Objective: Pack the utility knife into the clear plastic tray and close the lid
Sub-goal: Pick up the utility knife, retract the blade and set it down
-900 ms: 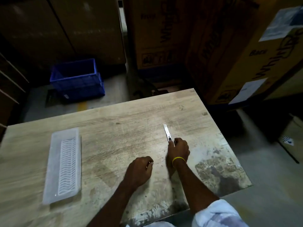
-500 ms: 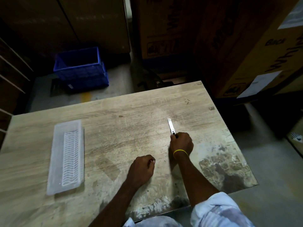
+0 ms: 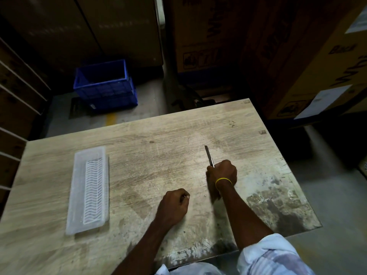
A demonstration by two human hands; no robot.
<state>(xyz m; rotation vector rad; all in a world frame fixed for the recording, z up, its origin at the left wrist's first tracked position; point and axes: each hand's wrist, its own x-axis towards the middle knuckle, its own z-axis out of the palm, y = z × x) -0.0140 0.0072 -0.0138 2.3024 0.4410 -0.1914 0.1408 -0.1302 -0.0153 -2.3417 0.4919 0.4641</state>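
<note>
**Knife in hand, tray waiting across the table**

The fingers of the right hand (image 3: 222,172) were curled tight round the handle of the utility knife (image 3: 209,156), whose thin metal end stuck out past the fist toward the far side of the table (image 3: 158,135). The left hand (image 3: 173,205) rested near the front edge in a loose fist, and nothing could be seen in it. The clear plastic tray (image 3: 88,190) lay flat well apart to the left, long side running near to far; whether its lid was on could not be told.

To do this step well, the knife probably needed lifting clear and carrying left with its metal end pointed away from the other hand, which could then steady the tray.

The tabletop was worn pale wood, scuffed and stained dark at the near right corner. Beyond it the room was dim: a blue crate (image 3: 105,84) sat on the floor at the far left, and large cardboard boxes (image 3: 297,56) stood at the far right.
</note>
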